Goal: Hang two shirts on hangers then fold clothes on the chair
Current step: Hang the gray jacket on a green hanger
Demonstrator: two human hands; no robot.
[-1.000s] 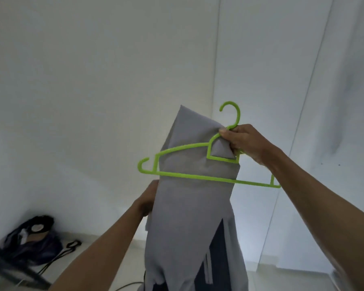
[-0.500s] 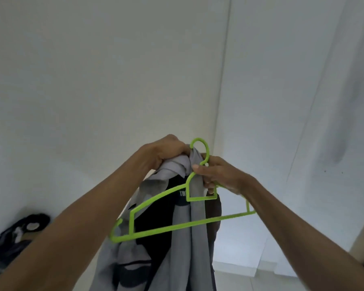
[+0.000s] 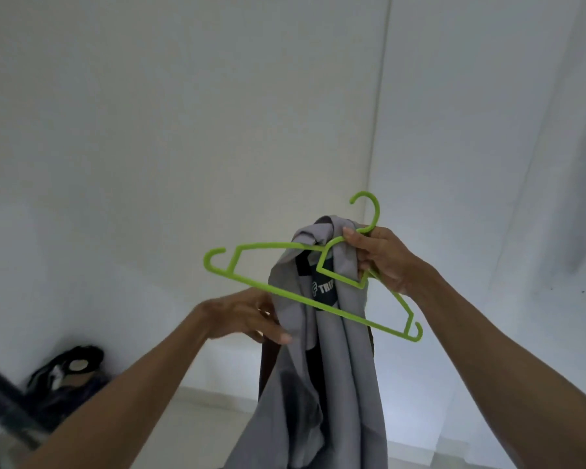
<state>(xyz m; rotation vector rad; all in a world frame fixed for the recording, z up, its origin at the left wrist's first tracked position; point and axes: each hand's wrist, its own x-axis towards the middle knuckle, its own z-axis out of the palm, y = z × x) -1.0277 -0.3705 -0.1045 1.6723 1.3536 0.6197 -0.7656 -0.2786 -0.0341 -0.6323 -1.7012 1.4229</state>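
Note:
A lime-green plastic hanger (image 3: 251, 247) is held up in front of the white wall, tilted down to the right. A grey shirt (image 3: 332, 384) with a black inner panel and white lettering hangs through it, bunched at the hanger's neck. My right hand (image 3: 383, 257) grips the hanger just below its hook, with the shirt's bunched top pressed against it. My left hand (image 3: 247, 316) is lower, to the left, fingers pinching the shirt's left edge under the hanger's bottom bar.
A dark bag (image 3: 66, 374) lies on the pale floor at the lower left, next to a dark slanted frame (image 3: 0, 397). White walls meet in a corner (image 3: 376, 130) behind the hanger.
My left hand has dropped from the hanger's hook to the shirt's left edge. The right hand has lifted the hanger up and rightward, so the hook now stands free.

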